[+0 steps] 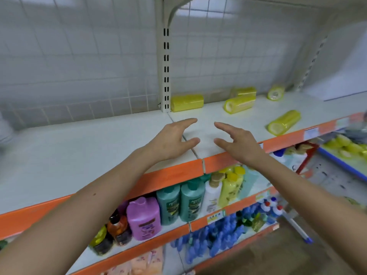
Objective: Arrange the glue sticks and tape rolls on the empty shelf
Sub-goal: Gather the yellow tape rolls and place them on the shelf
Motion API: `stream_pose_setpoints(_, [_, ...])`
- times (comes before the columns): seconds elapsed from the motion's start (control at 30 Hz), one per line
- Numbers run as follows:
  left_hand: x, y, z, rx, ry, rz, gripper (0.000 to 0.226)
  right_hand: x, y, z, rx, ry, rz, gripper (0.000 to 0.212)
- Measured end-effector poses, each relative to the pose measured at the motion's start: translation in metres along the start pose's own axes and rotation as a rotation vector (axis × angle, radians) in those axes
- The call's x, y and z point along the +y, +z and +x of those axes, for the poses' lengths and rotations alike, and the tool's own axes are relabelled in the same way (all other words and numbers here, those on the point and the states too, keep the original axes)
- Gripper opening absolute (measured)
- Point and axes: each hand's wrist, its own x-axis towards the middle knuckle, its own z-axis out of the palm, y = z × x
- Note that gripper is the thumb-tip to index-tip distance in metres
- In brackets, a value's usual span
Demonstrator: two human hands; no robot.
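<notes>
Several yellow wrapped packs of tape rolls lie on the white shelf (79, 155). One pack (187, 102) rests against the back wall by the upright post. Two more packs (239, 104) (243, 91) lie to its right, another pack (275, 92) further back right, and one pack (284, 122) near the front edge. My left hand (174, 136) and my right hand (236, 140) hover over the shelf's front middle, facing each other, fingers apart, holding nothing. No glue sticks can be made out.
The shelf has an orange front strip (174, 175). Below it stand shampoo bottles, teal (191, 201), purple (144, 217) and yellow (231, 187). A blue-rimmed tray (341, 161) with yellow items sits at the right. A slotted upright post (165, 76) rises at the back.
</notes>
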Motion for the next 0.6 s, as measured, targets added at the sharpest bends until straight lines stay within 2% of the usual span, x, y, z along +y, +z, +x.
stream_pose_setpoints(0.23, [0.011,0.042,0.088,-0.052,0.065,-0.023,0.058,0.066,-0.031,0.033,0.012,0.05,-0.064,0.051])
stream_pose_setpoints(0.37, [-0.011,0.057,0.143,-0.042,0.064,0.02,0.058,0.096,-0.045,0.081,0.029,0.039,-0.113,0.055])
stream_pose_setpoints(0.5, [-0.037,0.065,0.192,-0.022,-0.01,0.053,0.058,0.126,-0.051,0.139,-0.058,-0.019,-0.23,0.063])
stream_pose_setpoints(0.6, [-0.042,0.073,0.22,-0.008,-0.003,0.081,0.058,0.146,-0.052,0.172,-0.106,-0.074,-0.32,0.068])
